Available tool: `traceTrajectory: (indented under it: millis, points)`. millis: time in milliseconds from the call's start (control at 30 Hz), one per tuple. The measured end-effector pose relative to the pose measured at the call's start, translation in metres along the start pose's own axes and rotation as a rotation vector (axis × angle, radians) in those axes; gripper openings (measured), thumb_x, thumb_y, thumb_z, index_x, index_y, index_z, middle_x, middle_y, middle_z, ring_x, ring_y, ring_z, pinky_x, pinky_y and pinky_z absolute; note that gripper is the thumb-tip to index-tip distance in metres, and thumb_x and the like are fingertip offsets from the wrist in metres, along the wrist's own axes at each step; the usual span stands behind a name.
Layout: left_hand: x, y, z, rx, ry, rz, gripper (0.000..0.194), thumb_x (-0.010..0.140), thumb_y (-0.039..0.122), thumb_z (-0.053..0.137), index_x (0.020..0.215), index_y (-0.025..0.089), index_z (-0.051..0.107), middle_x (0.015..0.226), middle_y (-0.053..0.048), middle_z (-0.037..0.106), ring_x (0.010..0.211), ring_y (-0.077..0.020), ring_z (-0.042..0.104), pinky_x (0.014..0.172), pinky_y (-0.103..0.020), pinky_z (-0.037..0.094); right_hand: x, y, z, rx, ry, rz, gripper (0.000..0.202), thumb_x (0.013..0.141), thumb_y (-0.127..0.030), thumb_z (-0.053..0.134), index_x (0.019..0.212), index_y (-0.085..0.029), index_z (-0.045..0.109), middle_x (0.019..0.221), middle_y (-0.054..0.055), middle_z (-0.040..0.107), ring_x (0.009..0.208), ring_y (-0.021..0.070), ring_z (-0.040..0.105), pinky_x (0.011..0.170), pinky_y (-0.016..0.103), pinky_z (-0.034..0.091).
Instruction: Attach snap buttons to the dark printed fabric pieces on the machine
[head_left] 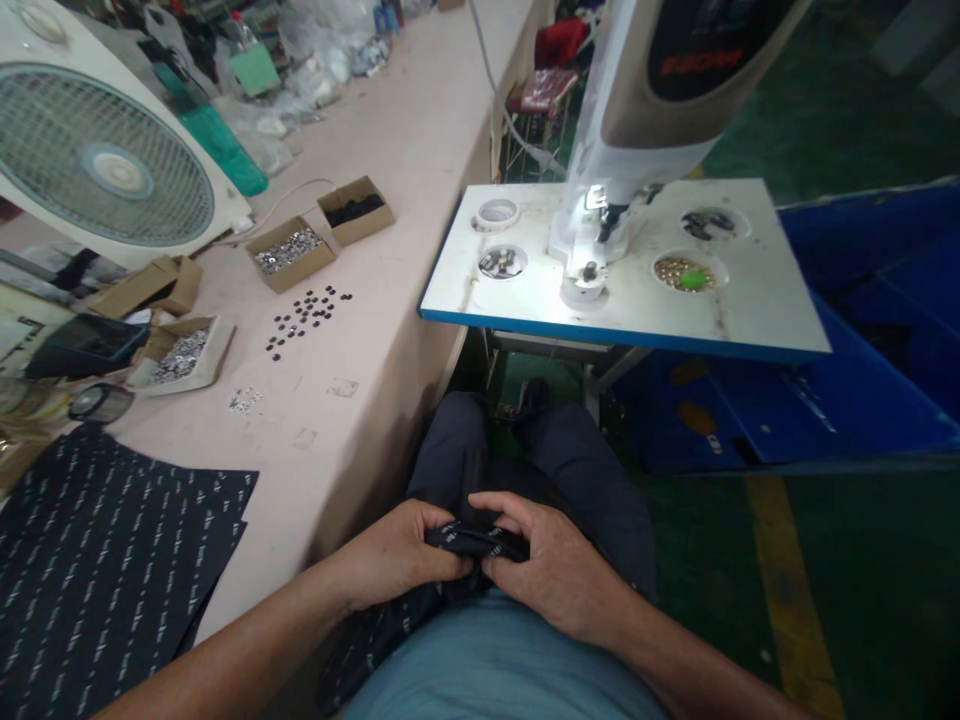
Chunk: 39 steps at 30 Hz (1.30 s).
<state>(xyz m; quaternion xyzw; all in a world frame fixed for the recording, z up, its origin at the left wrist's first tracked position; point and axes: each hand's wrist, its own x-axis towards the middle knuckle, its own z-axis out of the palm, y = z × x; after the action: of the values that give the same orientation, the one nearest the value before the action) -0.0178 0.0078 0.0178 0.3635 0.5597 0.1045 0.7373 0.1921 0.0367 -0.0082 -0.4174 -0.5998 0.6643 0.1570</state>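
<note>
Black cloth (480,541), gripped in a fold
My left hand (401,555) and right hand (553,565) both pinch it; the table (390,290) is to my left, the machine (645,130) ahead.

black fabric with rows of white lettering (112,570), white tabletop edged in blue (525,300), teal bottle (225,150), green floor (712,600)

My cloth (480,541) looks matt, the machine (660,125) smooth and faintly glossy; left of the machine, shiny metal bits (289,250) fill a matt cardboard box (306,274).
</note>
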Motion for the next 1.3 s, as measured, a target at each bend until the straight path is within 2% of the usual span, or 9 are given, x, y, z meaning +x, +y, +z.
traceTrajectory:
  millis: [400,567,633,733,833,900,1000,1167,1300]
  points:
    - [0.002,-0.001,-0.005,-0.171,-0.009,-0.036,0.028,0.07,0.038,0.074,0.072,0.013,0.06,0.064,0.005,0.046,0.062,-0.0091,0.032,0.06,-0.022,0.024,0.0,-0.006,0.002,0.017,0.025,0.002,0.055,0.072,-0.005,0.063,0.123,-0.022,0.067,0.088,-0.002,0.078,0.075,0.0158,0.072,0.065,0.024,0.051]
    - [0.001,-0.003,0.001,-0.026,0.044,0.057,0.031,0.07,0.039,0.079,0.074,0.013,0.062,0.066,0.005,0.048,0.061,-0.0089,0.038,0.06,-0.022,0.03,-0.001,-0.006,0.006,-0.07,0.113,-0.047,0.054,0.07,-0.003,0.06,0.121,-0.023,0.069,0.099,0.001,0.079,0.087,0.0185,0.075,0.077,0.028,0.055]
    - [0.0,-0.005,0.005,0.21,0.195,0.164,0.026,0.076,0.034,0.074,0.067,0.015,0.059,0.064,0.004,0.049,0.061,-0.0096,0.042,0.058,-0.022,0.031,-0.002,-0.004,0.007,-0.128,0.142,-0.105,0.06,0.067,-0.001,0.059,0.122,-0.023,0.068,0.103,0.002,0.079,0.093,0.0198,0.074,0.083,0.031,0.055]
    - [-0.005,-0.009,0.01,0.647,0.415,0.499,0.017,0.08,0.016,0.064,0.064,0.016,0.056,0.062,0.003,0.053,0.061,-0.0106,0.047,0.058,-0.024,0.029,-0.008,0.0,0.005,-0.208,0.159,-0.224,0.068,0.063,0.0,0.058,0.125,-0.025,0.066,0.104,0.001,0.079,0.095,0.02,0.074,0.088,0.032,0.053]
    - [-0.013,-0.008,0.013,0.887,0.516,0.843,0.012,0.081,0.007,0.059,0.077,0.018,0.062,0.065,0.002,0.057,0.061,-0.0126,0.048,0.059,-0.027,0.029,-0.021,0.002,-0.001,-0.245,0.159,-0.326,0.067,0.068,-0.006,0.067,0.13,-0.028,0.062,0.111,0.001,0.077,0.099,0.0202,0.072,0.092,0.033,0.052]
    - [-0.018,-0.007,0.015,1.004,0.572,0.976,0.015,0.084,0.006,0.055,0.087,0.018,0.065,0.067,0.0,0.057,0.062,-0.0152,0.047,0.06,-0.03,0.029,-0.031,0.002,-0.006,-0.249,0.141,-0.363,0.068,0.071,-0.02,0.079,0.135,-0.029,0.058,0.118,0.003,0.075,0.103,0.0224,0.07,0.096,0.035,0.05]
    - [-0.025,-0.007,0.016,1.136,0.6,1.1,0.019,0.088,0.006,0.052,0.097,0.015,0.065,0.068,-0.002,0.057,0.064,-0.018,0.045,0.061,-0.034,0.027,-0.04,0.0,-0.01,-0.183,0.097,-0.369,0.069,0.076,-0.042,0.081,0.139,-0.03,0.056,0.123,0.004,0.073,0.097,0.0225,0.068,0.091,0.036,0.051]
    - [-0.034,-0.011,0.015,1.206,0.543,1.179,0.017,0.092,0.008,0.055,0.104,0.01,0.067,0.068,-0.003,0.058,0.065,-0.0181,0.045,0.062,-0.035,0.027,-0.034,-0.014,-0.004,0.067,0.089,-0.161,0.033,0.086,-0.031,0.068,0.119,-0.025,0.068,0.099,0.002,0.079,0.063,0.0123,0.057,0.06,0.026,0.046]
    - [-0.039,-0.007,0.015,1.229,0.536,1.213,0.016,0.092,0.007,0.056,0.104,0.01,0.067,0.067,-0.002,0.059,0.066,-0.0177,0.048,0.062,-0.034,0.029,-0.028,-0.024,0.0,0.171,0.081,-0.037,0.029,0.082,-0.025,0.069,0.111,-0.022,0.071,0.093,0.003,0.079,0.056,0.0098,0.05,0.053,0.023,0.041]
